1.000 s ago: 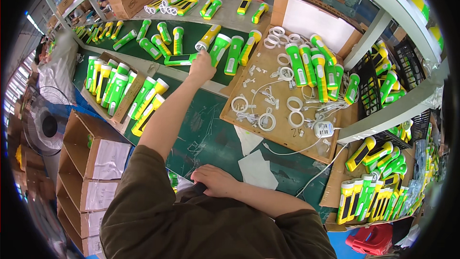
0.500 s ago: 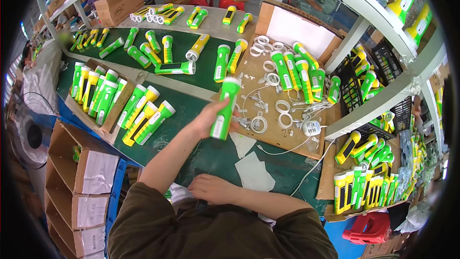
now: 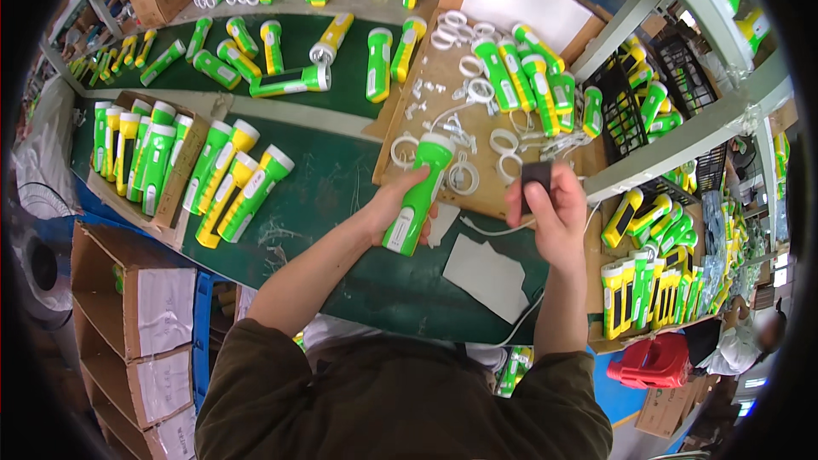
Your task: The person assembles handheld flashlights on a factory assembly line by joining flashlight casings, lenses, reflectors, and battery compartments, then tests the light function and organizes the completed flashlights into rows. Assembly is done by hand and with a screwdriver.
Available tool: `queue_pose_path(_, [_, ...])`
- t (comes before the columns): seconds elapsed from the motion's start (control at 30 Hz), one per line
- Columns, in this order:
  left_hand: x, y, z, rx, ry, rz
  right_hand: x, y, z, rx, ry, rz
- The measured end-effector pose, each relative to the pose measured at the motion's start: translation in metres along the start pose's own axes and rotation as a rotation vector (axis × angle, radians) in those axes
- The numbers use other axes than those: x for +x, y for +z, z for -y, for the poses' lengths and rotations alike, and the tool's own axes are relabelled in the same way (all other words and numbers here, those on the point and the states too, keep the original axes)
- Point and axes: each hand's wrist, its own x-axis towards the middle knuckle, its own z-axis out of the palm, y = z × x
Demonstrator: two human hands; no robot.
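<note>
My left hand (image 3: 390, 207) is wrapped round a green flashlight (image 3: 419, 192) with a white head, held tilted over the front of the bench. Raised to the right, my right hand (image 3: 559, 215) pinches a small dark rectangular block (image 3: 536, 174) whose kind I cannot make out. A white cable (image 3: 492, 231) runs just below that hand. Beyond both hands lies a cardboard tray (image 3: 477, 192) with white rings, small white parts and coiled cables. Several green and yellow flashlights (image 3: 503, 77) stand or lean at its far right.
A carton (image 3: 189, 172) of flashlights sits at the left, several loose ones beside it. More flashlights lie across the green bench (image 3: 281, 153) at the back. A grey metal post (image 3: 656, 166) and black crates (image 3: 609, 119) stand right. Pale paper (image 3: 486, 277) lies near me.
My right hand has risen from near my body to the right and now holds the dark block. My left hand still grips the flashlight, shifted slightly right. The view has shifted.
</note>
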Motion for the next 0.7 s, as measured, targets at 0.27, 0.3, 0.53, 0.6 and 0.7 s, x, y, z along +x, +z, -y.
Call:
queue_pose_path(0.27, [0.004,0.017,0.010,0.192,0.317,-0.019,-0.038,0.039,-0.074,-0.622,-0.057,-0.011])
queue_pose_path(0.3, [0.003,0.018,0.013,0.222,0.412,-0.015,-0.038,0.041,-0.075,-0.611,-0.042,-0.013])
queue_pose_path(0.53, [0.003,0.017,0.031,0.450,0.629,-0.129,-0.043,0.046,-0.071,-0.746,-0.126,0.136])
queue_pose_path(0.6, [0.002,0.020,0.027,0.212,0.397,-0.096,-0.046,0.041,-0.074,-0.730,-0.468,0.408])
queue_pose_path(0.7, [0.004,0.020,0.016,-0.006,0.380,-0.242,-0.047,0.047,-0.066,-0.883,-0.667,0.462])
